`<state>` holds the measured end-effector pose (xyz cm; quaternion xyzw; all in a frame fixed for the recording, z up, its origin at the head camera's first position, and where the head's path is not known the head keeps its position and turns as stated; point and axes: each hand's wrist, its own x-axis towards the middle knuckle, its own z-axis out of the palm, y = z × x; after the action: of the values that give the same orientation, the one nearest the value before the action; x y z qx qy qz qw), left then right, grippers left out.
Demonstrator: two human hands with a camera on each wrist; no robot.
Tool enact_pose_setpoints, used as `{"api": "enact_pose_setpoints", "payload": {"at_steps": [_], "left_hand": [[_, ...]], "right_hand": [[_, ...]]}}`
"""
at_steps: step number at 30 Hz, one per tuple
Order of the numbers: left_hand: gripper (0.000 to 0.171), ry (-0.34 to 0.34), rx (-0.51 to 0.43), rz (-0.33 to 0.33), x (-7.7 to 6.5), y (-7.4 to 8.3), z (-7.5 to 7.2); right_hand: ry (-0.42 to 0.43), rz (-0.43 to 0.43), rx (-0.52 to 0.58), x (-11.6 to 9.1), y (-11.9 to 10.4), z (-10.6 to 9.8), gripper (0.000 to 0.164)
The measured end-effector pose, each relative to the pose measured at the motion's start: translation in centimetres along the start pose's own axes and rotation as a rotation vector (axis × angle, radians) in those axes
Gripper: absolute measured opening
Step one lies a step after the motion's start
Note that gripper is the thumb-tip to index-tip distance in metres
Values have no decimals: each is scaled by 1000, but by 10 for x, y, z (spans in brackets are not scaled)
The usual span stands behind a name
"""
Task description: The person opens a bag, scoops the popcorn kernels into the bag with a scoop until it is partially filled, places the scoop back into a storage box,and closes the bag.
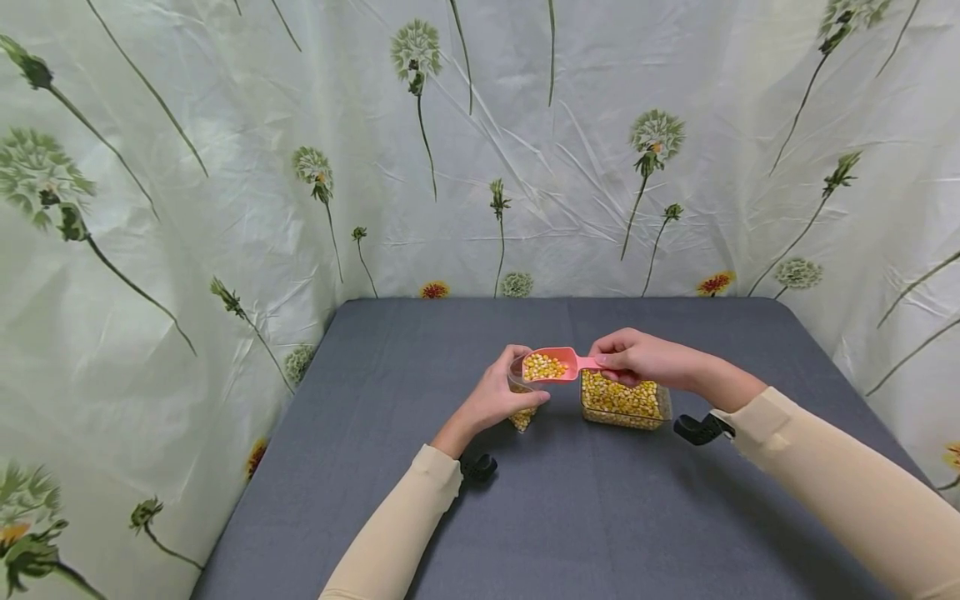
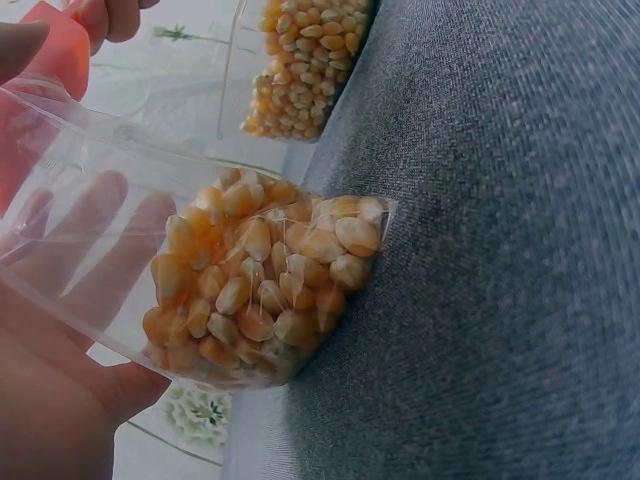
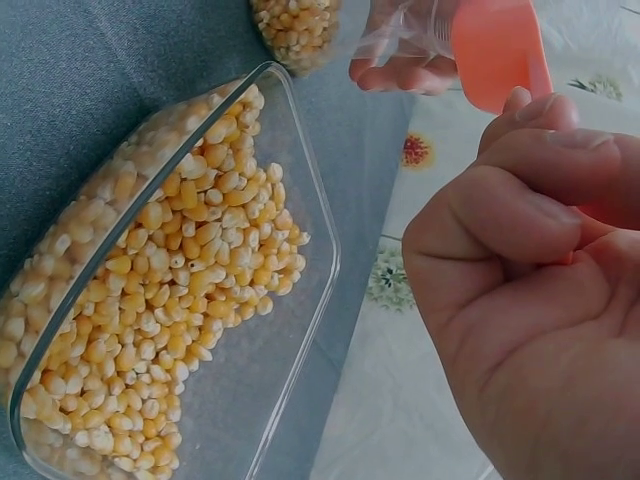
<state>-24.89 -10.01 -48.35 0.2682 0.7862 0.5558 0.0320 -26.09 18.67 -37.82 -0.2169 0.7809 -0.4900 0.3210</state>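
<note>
In the head view my right hand [image 1: 645, 358] grips the handle of a pink scoop [image 1: 572, 364] that carries corn kernels [image 1: 542, 367]. The scoop's front lies at the mouth of a clear plastic bag [image 1: 522, 419], partly filled with kernels. My left hand [image 1: 498, 393] holds the bag's upper part, fingers and thumb around it. The left wrist view shows the bag [image 2: 265, 275] tilted, its kernel-filled bottom corner close to the table. In the right wrist view, curled fingers [image 3: 520, 200] of my right hand hold the scoop [image 3: 495, 55] by its handle.
A clear rectangular container [image 1: 626, 422] of corn kernels stands on the grey table [image 1: 555, 517], below my right hand. One side of its floor shows bare in the right wrist view. A flower-patterned curtain [image 1: 480, 150] hangs behind and at both sides.
</note>
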Motion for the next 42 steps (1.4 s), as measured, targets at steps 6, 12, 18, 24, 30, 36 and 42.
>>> {"api": "enact_pose_setpoints", "payload": {"at_steps": [6, 12, 18, 24, 30, 36, 42], "left_hand": [[65, -1, -9, -6, 1, 0, 1], [67, -2, -16, -19, 1, 2, 0], [67, -13, -39, -24, 0, 3, 0], [68, -15, -27, -16, 0, 4, -1], [67, -24, -32, -22, 0, 5, -1], [66, -19, -24, -15, 1, 6, -1], [63, -10, -6, -11, 0, 7, -1]], "right_hand": [[1, 6, -27, 3, -4, 3, 25], [6, 11, -42, 4, -7, 6, 22], [3, 17, -46, 6, -9, 7, 23], [10, 18, -57, 8, -9, 7, 25], [18, 10, -69, 7, -13, 8, 25], [16, -2, -76, 7, -15, 9, 24], [28, -10, -100, 7, -18, 11, 24]]}}
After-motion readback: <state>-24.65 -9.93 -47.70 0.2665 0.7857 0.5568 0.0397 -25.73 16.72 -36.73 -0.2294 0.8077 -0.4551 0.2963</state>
